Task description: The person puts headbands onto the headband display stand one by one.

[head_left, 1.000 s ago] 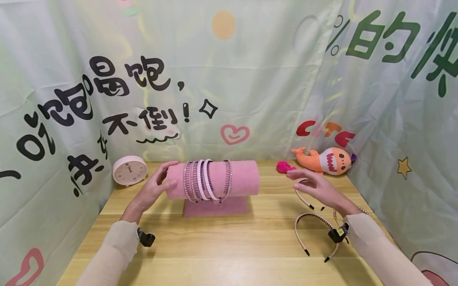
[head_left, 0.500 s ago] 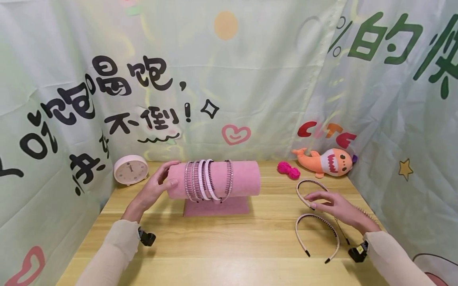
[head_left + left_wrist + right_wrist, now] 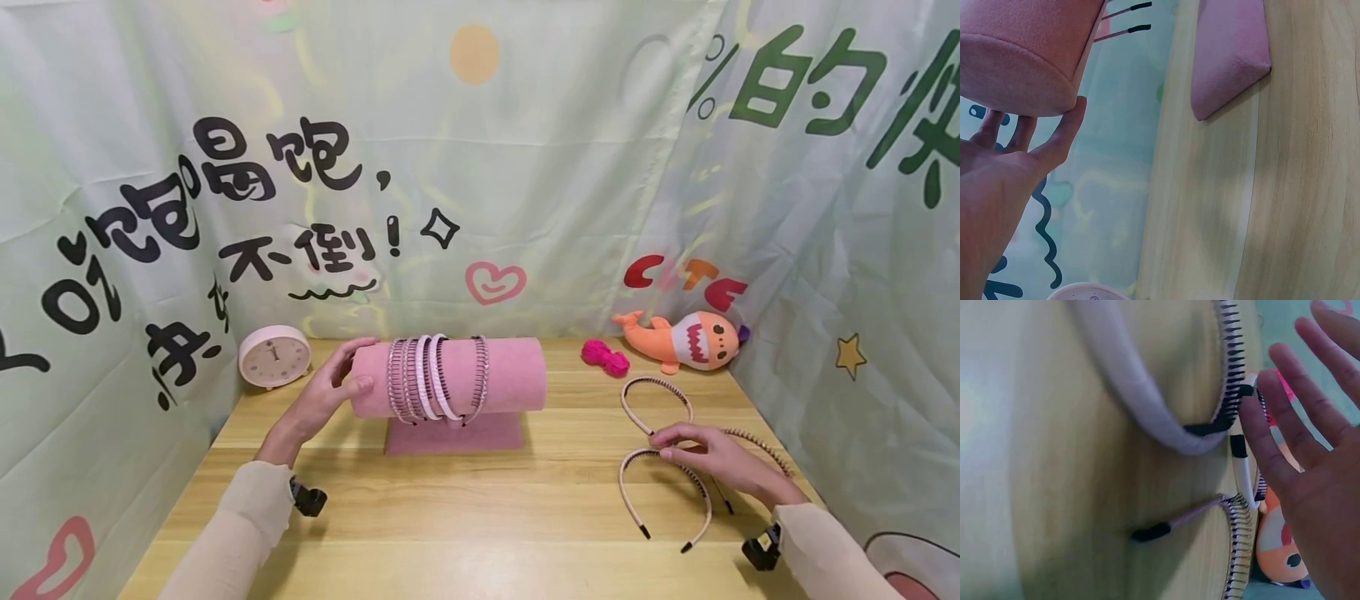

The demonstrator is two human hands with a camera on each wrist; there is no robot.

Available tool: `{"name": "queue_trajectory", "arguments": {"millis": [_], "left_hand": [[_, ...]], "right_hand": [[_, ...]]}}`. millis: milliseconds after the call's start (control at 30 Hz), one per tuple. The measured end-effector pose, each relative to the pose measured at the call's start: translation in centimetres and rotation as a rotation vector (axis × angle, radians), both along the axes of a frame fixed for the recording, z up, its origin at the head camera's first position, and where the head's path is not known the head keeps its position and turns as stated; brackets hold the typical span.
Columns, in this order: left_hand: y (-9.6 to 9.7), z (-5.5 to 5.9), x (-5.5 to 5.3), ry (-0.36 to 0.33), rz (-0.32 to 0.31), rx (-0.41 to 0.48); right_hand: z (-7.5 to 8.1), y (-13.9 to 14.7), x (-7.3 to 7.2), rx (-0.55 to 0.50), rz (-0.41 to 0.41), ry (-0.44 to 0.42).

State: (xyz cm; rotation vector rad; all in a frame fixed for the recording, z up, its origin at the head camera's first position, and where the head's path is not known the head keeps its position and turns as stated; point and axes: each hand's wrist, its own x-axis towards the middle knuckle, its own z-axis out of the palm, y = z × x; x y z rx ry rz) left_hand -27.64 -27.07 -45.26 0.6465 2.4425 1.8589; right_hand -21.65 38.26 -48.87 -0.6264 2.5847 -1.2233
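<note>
Right hand: holding nothing, fingers extended and apart in the wrist view.
Under its fingertips: a slim, pale-pink, toothed headband with black tips, curved on the tabletop; whether the fingers touch it, I cannot tell.
Just beyond its fingertips: a second pale-pink toothed headband, also flat on the table.
Behind its wrist: a tan, beaded-looking headband, partly hidden by the hand.
Farther out from it: a bright magenta knotted bundle and an orange-and-white plush shark on its side.
Left hand: clasping the near end of a pink, velvety, horizontal roll, thumb in front, fingers round the back.
To its right along the roll: several slim white and beaded headbands, most side by side, one set apart.
Below the roll: its flat pink base, on the pale wood-grain table.
To its left, farther back: a round, pale-pink clock.
Beyond both hands: pale green printed cloth.
</note>
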Motion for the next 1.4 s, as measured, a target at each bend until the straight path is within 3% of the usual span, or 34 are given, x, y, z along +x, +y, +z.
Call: {"name": "queue_trajectory", "arguments": {"millis": [267, 733, 1133, 1400], "left_hand": [[0.0, -0.1, 0.0, -0.001, 0.001, -0.003], [0.0, 0.1, 0.2, 0.003, 0.002, 0.013], [-0.1, 0.1, 0.1, 0.004, 0.003, 0.007], [0.0, 0.0, 0.0, -0.003, 0.005, 0.004]], "right_hand": [[-1.1, 0.4, 0.1, 0.008, 0.052, 0.055], [-1.7, 0.1, -0.3, 0.111, 0.021, 0.044], [-0.1, -0.7, -0.5, 0.092, 0.117, 0.169], [-0.1, -1.2, -0.7, 0.108, 0.139, 0.2]]}}
